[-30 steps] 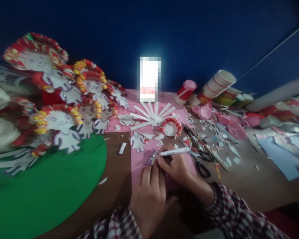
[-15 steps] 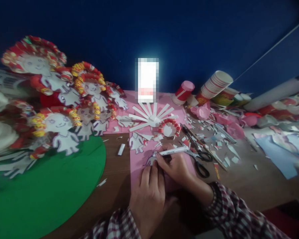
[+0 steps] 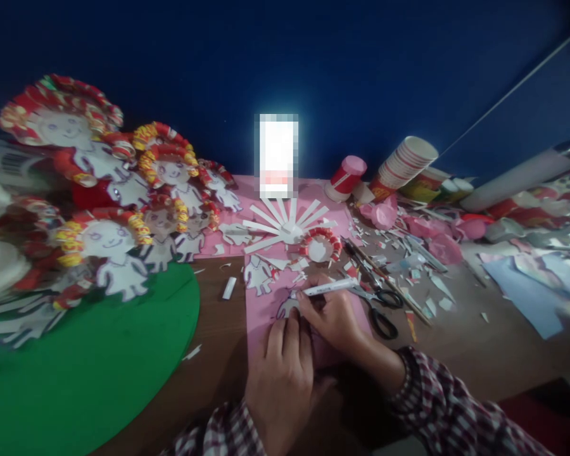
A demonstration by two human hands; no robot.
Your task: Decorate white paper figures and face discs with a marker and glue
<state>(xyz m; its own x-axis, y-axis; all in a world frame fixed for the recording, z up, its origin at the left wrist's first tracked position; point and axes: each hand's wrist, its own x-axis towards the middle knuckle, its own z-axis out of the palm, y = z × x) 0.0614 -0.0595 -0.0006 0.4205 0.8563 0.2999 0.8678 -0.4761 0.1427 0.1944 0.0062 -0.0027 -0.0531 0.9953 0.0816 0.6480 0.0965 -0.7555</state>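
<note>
My right hand [image 3: 339, 326] is closed round a white pen [image 3: 330, 287], its tip end over a small white paper cutout with dark outlines [image 3: 287, 306]. With fingers stretched out and lying down, my left hand [image 3: 282, 373] rests at the cutout's lower edge. Part of the cutout is hidden under both hands. Beneath it lies a pink sheet [image 3: 257, 339]. Just beyond, on the same pink, sits a white paper doll body [image 3: 258, 277]. Black-handled scissors [image 3: 384, 323] lie right of my right hand.
Finished-looking paper dolls [image 3: 111, 237] stand at the left above a green disc [image 3: 123, 354]. White strips [image 3: 289, 227] fan out behind the hands, near a red ring [image 3: 320, 244]. Stacked paper cups [image 3: 403, 164] lean at the back right; paper scraps litter the brown table [image 3: 456, 351].
The whole view has shifted slightly. Both hands, the pen and the cutout keep nearly the same places relative to each other.
</note>
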